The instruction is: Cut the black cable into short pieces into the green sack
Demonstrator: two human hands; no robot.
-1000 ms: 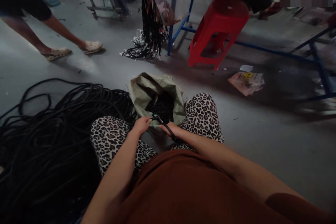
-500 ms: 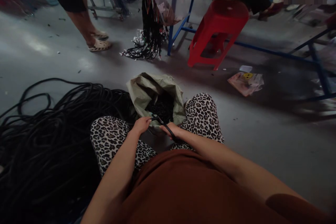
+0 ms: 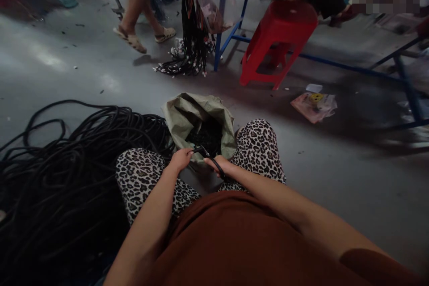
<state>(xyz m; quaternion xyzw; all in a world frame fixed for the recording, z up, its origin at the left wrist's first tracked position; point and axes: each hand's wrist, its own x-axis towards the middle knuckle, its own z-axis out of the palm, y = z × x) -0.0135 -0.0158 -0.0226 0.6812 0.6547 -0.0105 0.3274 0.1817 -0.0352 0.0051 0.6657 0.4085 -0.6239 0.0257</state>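
Observation:
Between my knees, my left hand point(image 3: 181, 160) pinches a short length of black cable point(image 3: 197, 149) over the mouth of a greenish woven sack point(image 3: 174, 114). My right hand point(image 3: 221, 163) is closed round the dark handles of scissors point(image 3: 219, 170), whose blades are at the cable's free end. Whether the blades touch the cable is too small to tell. Dark cut pieces point(image 3: 209, 136) lie inside the sack. On the floor to my left spreads a large tangled heap of black cable point(image 3: 83, 143), reaching up to the sack's side.
Ahead, a bundle of black cables with white ends point(image 3: 192, 53) hangs to the floor beside a blue metal frame point(image 3: 217, 49). A red stool point(image 3: 284, 27) stands right of it, near a plastic packet point(image 3: 315, 106). A person's legs point(image 3: 137, 13) are beyond the heap.
The person ahead has stepped to the right. My hands stay in nearly the same place, with the scissors' handles shifted slightly in my right hand.

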